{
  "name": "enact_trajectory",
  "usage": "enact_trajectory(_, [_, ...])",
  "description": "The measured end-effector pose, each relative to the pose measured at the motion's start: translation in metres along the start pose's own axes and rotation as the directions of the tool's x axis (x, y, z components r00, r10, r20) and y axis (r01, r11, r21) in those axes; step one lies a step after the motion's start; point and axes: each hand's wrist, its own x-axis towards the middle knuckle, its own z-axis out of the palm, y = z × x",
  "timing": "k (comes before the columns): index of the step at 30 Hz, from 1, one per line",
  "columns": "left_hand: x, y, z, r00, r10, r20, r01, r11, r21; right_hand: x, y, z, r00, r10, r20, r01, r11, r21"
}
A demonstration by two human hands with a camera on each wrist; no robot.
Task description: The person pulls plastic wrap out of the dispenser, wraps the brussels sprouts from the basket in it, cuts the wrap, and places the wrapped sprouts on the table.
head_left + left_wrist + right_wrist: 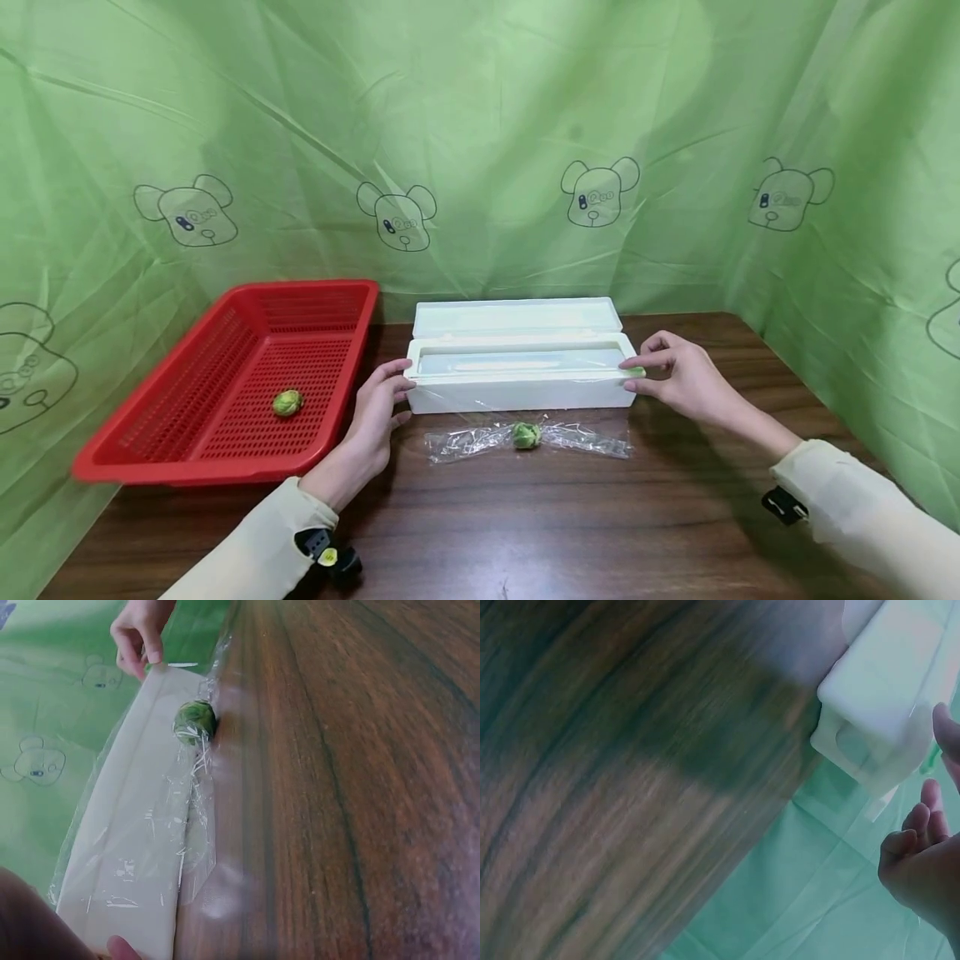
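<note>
In the head view, a long white rectangular plastic box (517,396) stands on the brown wood-grain desk (600,517), its hinged white lid (517,317) raised at the back. The right hand (684,379) pinches the box's right front corner between thumb and forefinger, at a small green tab (636,372). The left hand (372,412) has its fingers against the box's left end; whether its grip closes there, I cannot tell. Just in front of the box lies a round green sprout (526,435), with crumpled clear plastic film (457,446) spread to either side. To the left, a red perforated plastic basket (210,473) holds a second green sprout (287,403). In the left wrist view, clear film covers the box's front, and a fingertip touches its near end. In the right wrist view, the hand's fingers are at the box's end, before green cloth (765,892).
</note>
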Motion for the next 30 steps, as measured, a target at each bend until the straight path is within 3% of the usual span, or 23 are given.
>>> enact_trajectory(3, [-0.004, -0.001, 0.000, 0.999, 0.048, -0.001, -0.048, 0.999, 0.001, -0.001, 0.001, 0.003, 1.000, -0.015, -0.017, 0.015, 1.000, 0.013])
enact_trajectory(6, [-0.008, -0.004, 0.002, 0.989, 0.145, -0.027, -0.143, 0.988, 0.065, -0.001, 0.001, 0.004, 0.999, -0.031, -0.029, 0.032, 0.999, 0.018])
enact_trajectory(10, [-0.009, -0.007, 0.006, 0.954, 0.291, -0.066, -0.267, 0.932, 0.244, -0.001, 0.001, 0.005, 0.997, -0.050, -0.051, 0.050, 0.999, 0.008])
enact_trajectory(13, [-0.007, -0.009, 0.007, 0.930, 0.359, -0.073, -0.314, 0.883, 0.350, -0.001, 0.001, 0.005, 0.996, -0.059, -0.060, 0.059, 0.998, -0.001])
enact_trajectory(17, [-0.004, -0.011, 0.006, 0.922, 0.382, -0.064, -0.329, 0.860, 0.390, -0.001, 0.000, 0.006, 0.995, -0.076, -0.072, 0.076, 0.997, -0.007])
enact_trajectory(25, [0.000, -0.012, 0.007, 0.932, 0.358, -0.057, -0.304, 0.858, 0.415, -0.001, -0.001, 0.008, 0.988, -0.106, -0.113, 0.106, 0.994, -0.008])
enact_trajectory(30, [0.001, -0.012, 0.007, 0.931, 0.360, -0.062, -0.303, 0.856, 0.420, -0.001, -0.001, 0.009, 0.986, -0.103, -0.134, 0.103, 0.995, -0.005])
